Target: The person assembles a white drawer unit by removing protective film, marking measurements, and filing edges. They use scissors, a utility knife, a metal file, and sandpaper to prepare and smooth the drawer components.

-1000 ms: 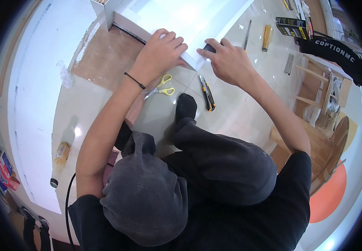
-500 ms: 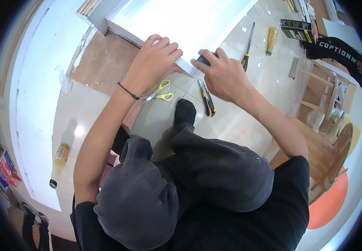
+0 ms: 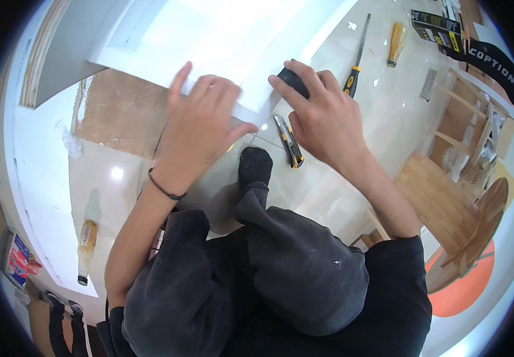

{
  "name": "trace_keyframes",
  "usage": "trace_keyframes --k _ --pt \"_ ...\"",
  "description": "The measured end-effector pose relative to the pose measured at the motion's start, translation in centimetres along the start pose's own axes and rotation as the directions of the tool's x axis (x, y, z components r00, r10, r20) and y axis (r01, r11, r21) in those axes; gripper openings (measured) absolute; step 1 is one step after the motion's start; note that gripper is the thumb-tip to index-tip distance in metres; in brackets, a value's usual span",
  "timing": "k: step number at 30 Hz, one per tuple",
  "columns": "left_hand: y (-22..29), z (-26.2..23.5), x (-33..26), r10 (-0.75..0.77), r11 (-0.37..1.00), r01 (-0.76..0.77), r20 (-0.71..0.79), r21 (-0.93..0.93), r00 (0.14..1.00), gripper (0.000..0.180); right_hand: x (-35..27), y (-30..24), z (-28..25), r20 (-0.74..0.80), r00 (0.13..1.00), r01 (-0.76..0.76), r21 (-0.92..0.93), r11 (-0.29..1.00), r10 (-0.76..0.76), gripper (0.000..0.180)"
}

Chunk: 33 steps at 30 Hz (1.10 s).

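Note:
A large white board piece with raised edges (image 3: 150, 70), like a drawer or cabinet part, lies in front of me with its near corner between my hands. My left hand (image 3: 203, 122), slightly blurred, is spread over its near edge with the fingers apart, holding nothing. My right hand (image 3: 331, 116) grips a small black block (image 3: 293, 82) against the board's right edge by that corner. A utility knife (image 3: 289, 141) with a black and yellow handle lies on the floor below the corner. Only a bit of yellow scissors handle (image 3: 230, 147) shows beside my left hand.
To the right lie a file (image 3: 358, 62) with a black and yellow handle, a yellowish bottle (image 3: 396, 44) and a metal plate (image 3: 428, 84). Wooden furniture (image 3: 441, 199) stands at the right. Another bottle (image 3: 87, 250) lies at the left. A person's dark sleeve (image 3: 497, 65) shows far right.
My left hand has let go of the board's corner and opened, moving left and nearer. The board appears shifted left and closer. The scissors are now mostly covered. My right hand keeps the block.

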<state>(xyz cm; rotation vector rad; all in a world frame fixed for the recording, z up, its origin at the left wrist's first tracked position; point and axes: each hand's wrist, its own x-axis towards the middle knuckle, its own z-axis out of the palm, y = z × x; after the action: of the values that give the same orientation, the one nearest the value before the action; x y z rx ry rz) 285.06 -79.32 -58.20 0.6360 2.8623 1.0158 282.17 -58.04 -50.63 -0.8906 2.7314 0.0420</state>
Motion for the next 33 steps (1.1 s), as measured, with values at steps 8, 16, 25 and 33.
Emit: trace_keyframes --k 8,16,25,33 --pt "-1.4 0.3 0.0 0.046 0.993 -0.051 0.047 0.105 0.998 0.048 0.5 -0.6 0.2 -0.013 0.998 -0.063 0.027 0.998 0.063 0.043" --pt "-1.3 0.7 -0.1 0.045 0.988 -0.048 0.028 0.147 0.999 0.048 0.4 -0.9 0.6 -0.017 0.997 -0.069 0.145 0.987 0.073 0.049" --pt "-1.4 0.6 -0.1 0.045 0.988 -0.05 0.04 0.147 0.998 0.047 -0.3 -3.1 0.0 0.102 0.994 -0.04 0.101 0.994 0.03 0.06" --pt "-1.3 0.8 -0.3 0.045 0.981 -0.05 0.031 0.188 0.999 0.045 -0.4 -2.3 0.0 0.104 0.992 -0.095 0.192 0.977 0.076 0.065"
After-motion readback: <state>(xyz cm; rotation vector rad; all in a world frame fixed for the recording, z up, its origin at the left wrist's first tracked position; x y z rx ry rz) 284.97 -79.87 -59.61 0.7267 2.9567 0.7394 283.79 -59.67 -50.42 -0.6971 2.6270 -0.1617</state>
